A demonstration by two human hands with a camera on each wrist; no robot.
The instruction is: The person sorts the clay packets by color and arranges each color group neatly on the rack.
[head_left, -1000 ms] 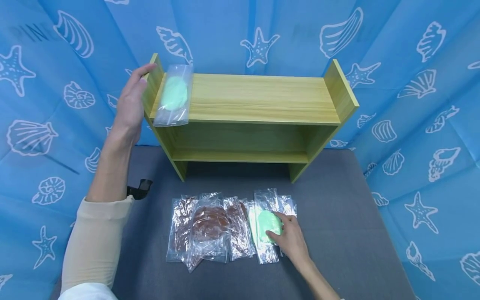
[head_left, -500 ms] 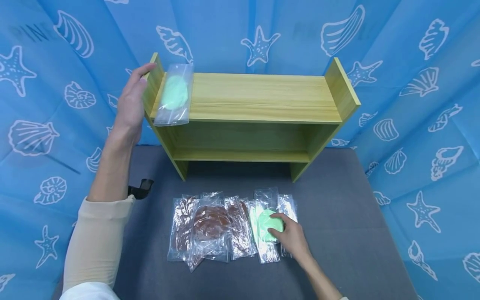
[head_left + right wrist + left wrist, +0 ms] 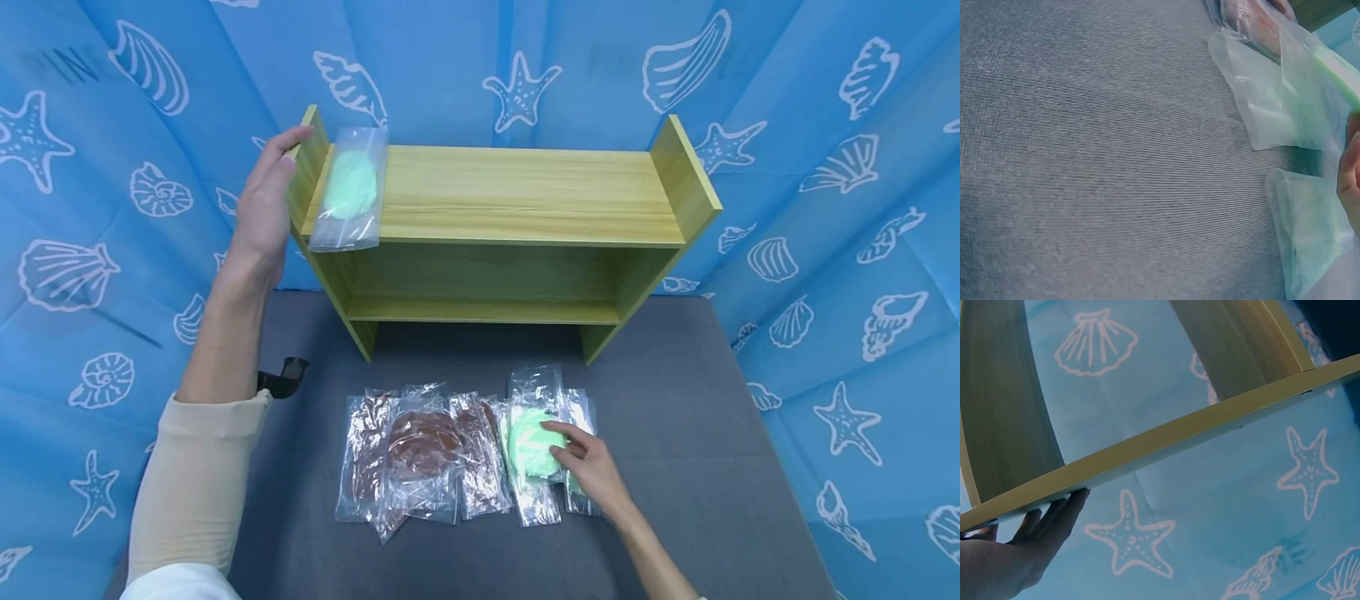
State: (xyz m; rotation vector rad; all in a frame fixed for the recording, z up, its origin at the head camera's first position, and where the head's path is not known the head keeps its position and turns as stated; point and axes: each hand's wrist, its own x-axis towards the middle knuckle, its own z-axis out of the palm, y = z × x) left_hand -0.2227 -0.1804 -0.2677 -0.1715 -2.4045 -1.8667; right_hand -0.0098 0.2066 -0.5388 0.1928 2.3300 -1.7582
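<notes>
Right hand (image 3: 591, 471): thumb and fingers pinch the right edge of a green packet (image 3: 534, 443), a light green disc in a clear bag. The packet sits in front of the shelf (image 3: 525, 196), well in from the tabletop's (image 3: 720, 475) right edge. Whether it is fully clear of the bags beneath cannot be told. Just right of it, partly behind the hand, is a second bag (image 3: 580, 412), some green showing near its lower end. To the left, a row of brown packets (image 3: 425, 444) lies overlapping on the tabletop; the middle one is broad and face up, those at its sides look narrower, with glare on the plastic. Left hand (image 3: 264, 204): fingers extended, grasping nothing, resting against the outer face of the shelf's left side panel. A black object (image 3: 283, 379) shows beside the left forearm. Another green packet lies at the left end of the shelf's top board, its lower end past the front edge. The shelf stands toward the tabletop's back edge; behind it hangs a blue curtain (image 3: 442, 67) with white shells and starfish.
</notes>
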